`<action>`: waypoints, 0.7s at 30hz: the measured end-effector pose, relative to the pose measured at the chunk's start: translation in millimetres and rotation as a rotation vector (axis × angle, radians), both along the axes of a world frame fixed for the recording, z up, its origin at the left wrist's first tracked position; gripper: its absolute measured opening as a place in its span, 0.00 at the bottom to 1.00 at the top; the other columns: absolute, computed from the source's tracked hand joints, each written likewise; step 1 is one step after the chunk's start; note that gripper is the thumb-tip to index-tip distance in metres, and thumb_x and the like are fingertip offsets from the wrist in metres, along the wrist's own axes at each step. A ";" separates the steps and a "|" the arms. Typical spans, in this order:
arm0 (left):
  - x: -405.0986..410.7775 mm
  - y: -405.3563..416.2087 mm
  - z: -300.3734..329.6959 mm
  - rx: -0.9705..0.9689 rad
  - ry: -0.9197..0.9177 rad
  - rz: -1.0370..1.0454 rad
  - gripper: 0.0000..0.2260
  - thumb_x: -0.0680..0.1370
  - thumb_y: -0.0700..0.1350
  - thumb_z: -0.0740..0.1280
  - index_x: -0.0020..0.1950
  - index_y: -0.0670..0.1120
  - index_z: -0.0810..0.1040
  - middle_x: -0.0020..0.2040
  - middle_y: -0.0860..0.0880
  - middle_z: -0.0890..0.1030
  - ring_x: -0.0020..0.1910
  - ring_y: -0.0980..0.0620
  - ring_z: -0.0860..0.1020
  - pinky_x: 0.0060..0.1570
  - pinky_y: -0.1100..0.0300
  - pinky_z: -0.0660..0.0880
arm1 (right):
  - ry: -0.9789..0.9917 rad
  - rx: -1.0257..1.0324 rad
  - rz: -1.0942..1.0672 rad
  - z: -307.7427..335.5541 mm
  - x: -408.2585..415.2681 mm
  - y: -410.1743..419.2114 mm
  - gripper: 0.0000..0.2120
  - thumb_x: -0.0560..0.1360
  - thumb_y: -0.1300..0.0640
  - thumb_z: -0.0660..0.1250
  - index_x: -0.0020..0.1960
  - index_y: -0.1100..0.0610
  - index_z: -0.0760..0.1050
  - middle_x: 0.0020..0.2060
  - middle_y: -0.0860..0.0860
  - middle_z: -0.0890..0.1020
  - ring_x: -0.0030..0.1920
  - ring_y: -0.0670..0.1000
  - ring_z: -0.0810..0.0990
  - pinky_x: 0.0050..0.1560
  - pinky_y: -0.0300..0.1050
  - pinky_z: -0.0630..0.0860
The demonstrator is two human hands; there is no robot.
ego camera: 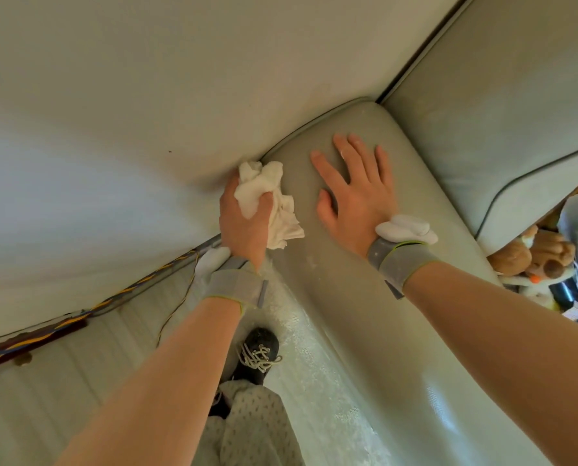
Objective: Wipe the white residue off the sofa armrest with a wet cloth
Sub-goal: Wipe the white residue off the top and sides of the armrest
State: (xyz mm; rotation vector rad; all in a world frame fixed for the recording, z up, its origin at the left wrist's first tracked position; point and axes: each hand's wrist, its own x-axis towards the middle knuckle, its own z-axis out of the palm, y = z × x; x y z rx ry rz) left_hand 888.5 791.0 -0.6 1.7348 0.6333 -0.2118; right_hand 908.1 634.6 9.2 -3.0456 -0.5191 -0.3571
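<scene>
Cloth: a white cloth (270, 200), crumpled into a loose wad with folds hanging toward the wrist, lies on the far left edge of the armrest top, close against the wall.
Armrest: the sofa armrest (344, 284) is pale grey-green leather with a rounded far end and a glossy sheen; small white specks (311, 262) dot its top nearer the camera, just beside the cloth's trailing corner.
Left hand: the left hand (245, 218) is clenched around the cloth, fingers curled into the wad, knuckles toward the wall (112, 95), pressing the cloth down on the leather.
Right hand: the right hand (354, 183) lies flat and released on the armrest top, palm down, fingers spread and pointing away, grasping nothing, near the cloth but apart from it.
Wrists: each wrist carries a grey band (402, 260) with a white padded piece.
Arms: both forearms reach forward, bare.
Surroundings: a seat cushion (502, 129) lies right of the armrest; a dark laced shoe (259, 353) stands on the floor below.
</scene>
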 end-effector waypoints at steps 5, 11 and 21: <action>10.7 -1.7 12.9 -0.020 0.136 -0.040 0.11 0.77 0.47 0.64 0.38 0.56 0.67 0.28 0.65 0.75 0.32 0.69 0.75 0.27 0.82 0.63 | -0.019 0.019 0.003 0.8 -1.3 -1.0 0.21 0.73 0.54 0.60 0.65 0.54 0.74 0.65 0.61 0.74 0.67 0.61 0.70 0.68 0.64 0.61; 6.7 5.1 -2.8 0.191 0.117 -0.110 0.16 0.75 0.48 0.64 0.64 0.50 0.71 0.51 0.52 0.77 0.55 0.49 0.75 0.48 0.63 0.65 | -0.026 0.015 0.002 -1.1 -0.4 -0.5 0.21 0.72 0.54 0.60 0.65 0.54 0.74 0.64 0.61 0.74 0.67 0.62 0.71 0.67 0.65 0.62; -19.4 21.5 -7.6 0.242 0.214 -0.463 0.17 0.77 0.51 0.64 0.65 0.50 0.70 0.56 0.47 0.79 0.56 0.45 0.76 0.48 0.60 0.67 | -0.029 0.005 0.002 0.9 0.1 3.6 0.21 0.72 0.55 0.61 0.64 0.54 0.75 0.64 0.61 0.75 0.66 0.61 0.72 0.67 0.65 0.63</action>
